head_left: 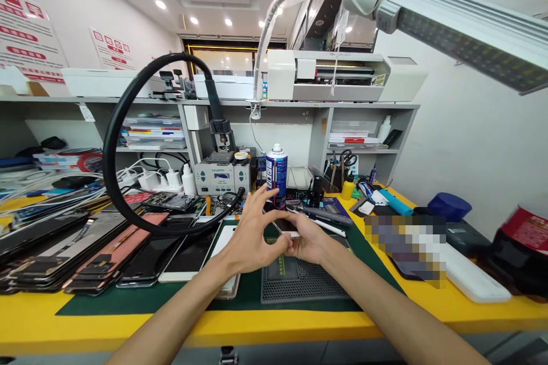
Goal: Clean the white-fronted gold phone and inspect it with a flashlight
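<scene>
Both hands meet over the middle of the bench around a phone [286,227] with a dark face and a light edge, held tilted. My right hand [309,236] has its fingers wrapped about the phone's right end. My left hand [253,232] pinches at its left side between thumb and index finger, while the other fingers stretch upward. The palms and fingers hide much of the phone. Below them lies a grey ribbed work mat [299,285]. Just behind the hands stands a blue spray can [276,174].
Rows of phones and screens [141,251] lie at the left. A hot-air station [222,175] with a looping black hose [112,142] stands behind. A lamp [462,28] overhangs the right. A white box-like object [475,274] and a dark bottle [520,251] sit at the right.
</scene>
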The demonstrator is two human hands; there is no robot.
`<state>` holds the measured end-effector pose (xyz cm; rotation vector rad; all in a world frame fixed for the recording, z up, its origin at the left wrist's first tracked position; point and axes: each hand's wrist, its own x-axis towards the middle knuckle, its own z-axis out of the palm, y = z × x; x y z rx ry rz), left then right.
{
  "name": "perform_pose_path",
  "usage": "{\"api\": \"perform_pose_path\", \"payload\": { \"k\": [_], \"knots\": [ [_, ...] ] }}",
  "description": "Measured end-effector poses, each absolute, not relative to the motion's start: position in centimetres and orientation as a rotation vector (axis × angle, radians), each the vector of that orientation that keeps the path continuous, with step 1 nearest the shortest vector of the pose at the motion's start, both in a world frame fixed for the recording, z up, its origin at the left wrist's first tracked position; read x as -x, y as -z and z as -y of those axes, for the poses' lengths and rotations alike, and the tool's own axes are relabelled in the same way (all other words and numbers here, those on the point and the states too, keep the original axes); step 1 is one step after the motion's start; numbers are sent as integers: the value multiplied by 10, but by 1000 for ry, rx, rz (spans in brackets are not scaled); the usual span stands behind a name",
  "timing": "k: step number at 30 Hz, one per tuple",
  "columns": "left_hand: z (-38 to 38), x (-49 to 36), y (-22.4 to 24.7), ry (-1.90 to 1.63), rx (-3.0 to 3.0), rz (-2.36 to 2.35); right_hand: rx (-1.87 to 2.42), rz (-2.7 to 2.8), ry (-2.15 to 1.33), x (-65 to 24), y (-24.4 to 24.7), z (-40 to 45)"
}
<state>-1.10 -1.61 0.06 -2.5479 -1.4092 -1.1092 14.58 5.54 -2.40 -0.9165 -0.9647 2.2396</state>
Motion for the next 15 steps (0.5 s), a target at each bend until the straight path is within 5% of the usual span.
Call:
{"api": "perform_pose_path", "payload": {
  "k": [15],
  "knots": [
    [20, 9, -7, 1512, 2475, 914, 767, 951, -2382, -160, 9, -53]
  ]
}}
